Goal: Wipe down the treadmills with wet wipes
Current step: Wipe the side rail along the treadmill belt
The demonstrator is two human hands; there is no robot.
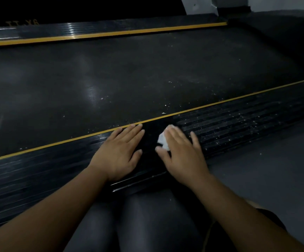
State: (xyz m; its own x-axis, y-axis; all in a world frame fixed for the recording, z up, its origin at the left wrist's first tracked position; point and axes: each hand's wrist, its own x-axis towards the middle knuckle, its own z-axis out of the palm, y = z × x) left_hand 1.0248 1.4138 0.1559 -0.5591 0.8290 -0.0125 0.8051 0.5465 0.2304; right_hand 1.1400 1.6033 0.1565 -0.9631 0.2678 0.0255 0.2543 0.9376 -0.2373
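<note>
A treadmill lies across the view, its dark running belt (129, 73) between two ribbed black side rails edged in yellow. On the near rail (38, 166), my left hand (119, 151) rests flat with straight fingers. Just to its right, my right hand (180, 151) presses a white wet wipe (163, 140) flat onto the same rail; most of the wipe is hidden under the palm. The rail to the right of my hands (238, 122) is speckled with pale dust, while the part to the left looks darker and shinier.
The far side rail (111, 30) runs along the top of the view. Grey floor (267, 175) borders the near rail on the right. My knees in dark leggings (147, 220) sit close against the rail's edge. Light specks dot the belt.
</note>
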